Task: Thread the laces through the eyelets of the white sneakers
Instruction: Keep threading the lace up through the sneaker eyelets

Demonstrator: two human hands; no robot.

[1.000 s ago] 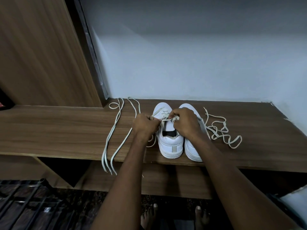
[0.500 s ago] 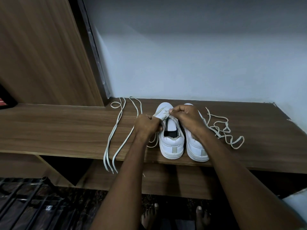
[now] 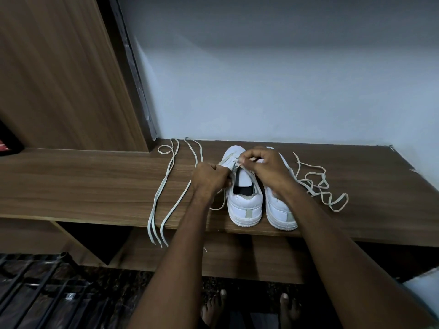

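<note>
Two low white leather sneakers stand side by side at the front edge of the brown wood-grain bench (image 3: 95, 181), heels toward me. I have both hands on the left sneaker (image 3: 244, 200): my right hand (image 3: 266, 167) pinches the pale flat lace (image 3: 235, 166) above the tongue, while my left hand (image 3: 209, 180) is closed in a fist at the shoe's left side, probably gripping the lace's other run, though the knuckles hide it. The right sneaker (image 3: 281, 207) sits touching its mate, mostly under my right wrist.

Risks as I judge them: pulling too hard could drag the shoe off the front edge, since its heel sits right there. A spare pale lace (image 3: 164, 198) left of the shoes already dangles over that edge and could slide off. The tangled pale lace (image 3: 318, 186) on the right may knot further if snagged.

Behind the bench is a plain bluish wall (image 3: 285, 79); a tall wooden panel (image 3: 59, 72) rises at the back left corner.
</note>
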